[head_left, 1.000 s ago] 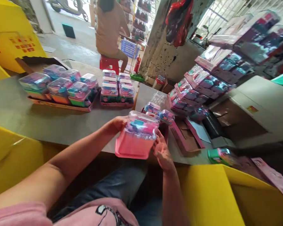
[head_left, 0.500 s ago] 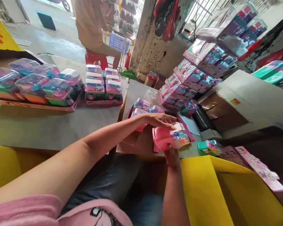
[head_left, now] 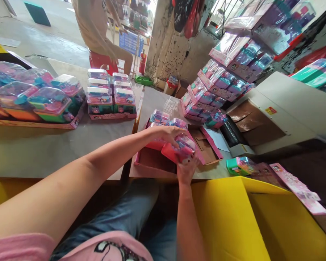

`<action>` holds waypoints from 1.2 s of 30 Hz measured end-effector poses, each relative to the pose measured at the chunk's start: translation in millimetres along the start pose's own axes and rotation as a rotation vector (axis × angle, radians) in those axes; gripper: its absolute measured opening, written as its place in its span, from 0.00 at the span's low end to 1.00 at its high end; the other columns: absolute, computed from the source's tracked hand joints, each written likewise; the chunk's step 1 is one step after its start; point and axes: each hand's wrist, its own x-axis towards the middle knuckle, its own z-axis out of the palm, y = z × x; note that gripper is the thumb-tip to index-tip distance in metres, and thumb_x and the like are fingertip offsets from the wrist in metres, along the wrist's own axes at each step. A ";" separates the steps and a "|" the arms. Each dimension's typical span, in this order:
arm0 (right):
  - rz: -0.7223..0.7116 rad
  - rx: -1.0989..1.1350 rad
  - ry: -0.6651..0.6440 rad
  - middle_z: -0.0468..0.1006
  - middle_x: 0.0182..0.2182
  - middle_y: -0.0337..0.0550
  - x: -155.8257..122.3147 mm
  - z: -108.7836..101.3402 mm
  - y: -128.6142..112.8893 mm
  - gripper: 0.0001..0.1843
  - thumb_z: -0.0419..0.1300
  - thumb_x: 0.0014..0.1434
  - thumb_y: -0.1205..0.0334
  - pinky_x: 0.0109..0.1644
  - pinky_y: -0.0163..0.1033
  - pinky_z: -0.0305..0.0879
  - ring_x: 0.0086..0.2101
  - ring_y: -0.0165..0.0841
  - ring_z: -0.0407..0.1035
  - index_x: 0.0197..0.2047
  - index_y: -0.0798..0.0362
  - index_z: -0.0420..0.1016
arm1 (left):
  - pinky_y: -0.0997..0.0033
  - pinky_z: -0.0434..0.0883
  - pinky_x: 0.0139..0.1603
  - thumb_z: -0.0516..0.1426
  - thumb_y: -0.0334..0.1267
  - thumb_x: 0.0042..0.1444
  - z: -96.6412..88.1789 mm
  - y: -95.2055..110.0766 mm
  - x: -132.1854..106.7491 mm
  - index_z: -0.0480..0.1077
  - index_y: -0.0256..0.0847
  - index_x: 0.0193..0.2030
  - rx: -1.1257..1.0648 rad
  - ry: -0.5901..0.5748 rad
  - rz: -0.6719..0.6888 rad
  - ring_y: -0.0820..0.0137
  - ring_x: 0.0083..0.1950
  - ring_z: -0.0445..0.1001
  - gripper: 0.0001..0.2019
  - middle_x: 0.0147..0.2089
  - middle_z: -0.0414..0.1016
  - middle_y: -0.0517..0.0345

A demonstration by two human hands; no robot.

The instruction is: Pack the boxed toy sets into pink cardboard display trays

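A pink plastic box with a clear lid (head_left: 187, 144) is held between my two hands, low over a cardboard display tray (head_left: 154, 161). My left hand (head_left: 174, 134) grips it from above and behind, fingers curled over the lid. From the front right, my right hand (head_left: 187, 167) clasps its side. Other clear-lidded boxes (head_left: 159, 116) stand in the back of the tray, partly hidden by my left forearm. An opened pink-edged cardboard tray (head_left: 206, 145) lies just right of the held box.
Filled trays of boxes (head_left: 111, 115) stand on the left table. Wrapped trays (head_left: 220, 83) are stacked high at back right. A green box (head_left: 239, 165) sits right of my hands, behind a yellow carton (head_left: 228, 214). A person (head_left: 95, 32) is beyond the table.
Both hands have brought the pink box left and down into the tray beside the other boxes. It was tilted on its side before and now sits more upright. My view has shifted slightly.
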 end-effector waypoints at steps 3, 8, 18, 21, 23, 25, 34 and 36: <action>-0.031 -0.095 0.106 0.55 0.64 0.65 -20.4 2.3 -7.0 0.39 0.59 0.62 0.53 0.68 0.59 0.48 0.64 0.53 0.51 0.70 0.56 0.46 | 0.71 0.66 0.58 0.65 0.39 0.47 -1.6 0.3 -5.2 0.60 0.43 0.67 0.054 -0.011 -0.009 0.62 0.59 0.71 0.39 0.63 0.69 0.50; 0.136 -0.137 -0.140 0.68 0.49 0.64 -24.3 10.5 19.9 0.19 0.55 0.60 0.62 0.61 0.56 0.58 0.52 0.51 0.62 0.53 0.60 0.66 | 0.67 0.65 0.60 0.65 0.40 0.45 4.0 15.4 -7.1 0.53 0.37 0.71 0.310 -0.052 -0.056 0.57 0.61 0.69 0.46 0.69 0.61 0.39; 0.192 -0.230 -0.194 0.73 0.44 0.54 10.8 15.1 49.9 0.18 0.51 0.63 0.65 0.46 0.45 0.61 0.42 0.42 0.67 0.55 0.58 0.66 | 0.63 0.68 0.56 0.66 0.46 0.45 17.3 25.1 4.9 0.62 0.27 0.62 0.473 0.004 -0.128 0.52 0.56 0.71 0.40 0.61 0.67 0.34; 0.208 -0.257 -0.177 0.72 0.45 0.55 3.5 17.9 51.0 0.20 0.50 0.63 0.67 0.45 0.47 0.60 0.41 0.42 0.68 0.58 0.57 0.63 | 0.63 0.67 0.57 0.66 0.44 0.44 23.4 20.6 16.8 0.61 0.30 0.64 0.487 -0.001 -0.203 0.52 0.57 0.70 0.40 0.61 0.66 0.35; 0.222 -0.273 -0.165 0.72 0.45 0.57 -1.0 15.9 47.4 0.21 0.52 0.61 0.68 0.46 0.49 0.61 0.42 0.44 0.67 0.58 0.59 0.63 | 0.62 0.65 0.60 0.66 0.43 0.45 27.1 17.3 27.5 0.61 0.30 0.64 0.491 -0.021 -0.215 0.52 0.60 0.68 0.40 0.63 0.65 0.35; 0.212 -0.281 -0.138 0.69 0.48 0.60 -4.3 9.9 37.8 0.21 0.53 0.62 0.67 0.50 0.52 0.61 0.46 0.48 0.65 0.58 0.59 0.63 | 0.62 0.62 0.64 0.66 0.43 0.45 26.5 13.7 36.7 0.60 0.28 0.65 0.472 -0.075 -0.193 0.50 0.64 0.65 0.42 0.65 0.62 0.31; -0.551 -0.493 -0.505 0.70 0.58 0.55 5.8 5.5 -29.4 0.22 0.46 0.68 0.68 0.65 0.52 0.54 0.61 0.45 0.57 0.63 0.56 0.66 | 0.65 0.63 0.63 0.58 0.48 0.56 -11.5 -0.7 2.9 0.47 0.35 0.74 0.394 0.021 -0.034 0.57 0.65 0.65 0.42 0.72 0.53 0.37; -0.648 -0.557 -0.640 0.67 0.63 0.55 14.4 13.4 -30.5 0.25 0.44 0.67 0.71 0.71 0.56 0.44 0.66 0.45 0.52 0.64 0.60 0.65 | 0.60 0.65 0.61 0.58 0.50 0.56 -10.2 -8.6 -12.9 0.53 0.33 0.71 0.469 0.024 -0.051 0.53 0.62 0.68 0.40 0.67 0.61 0.35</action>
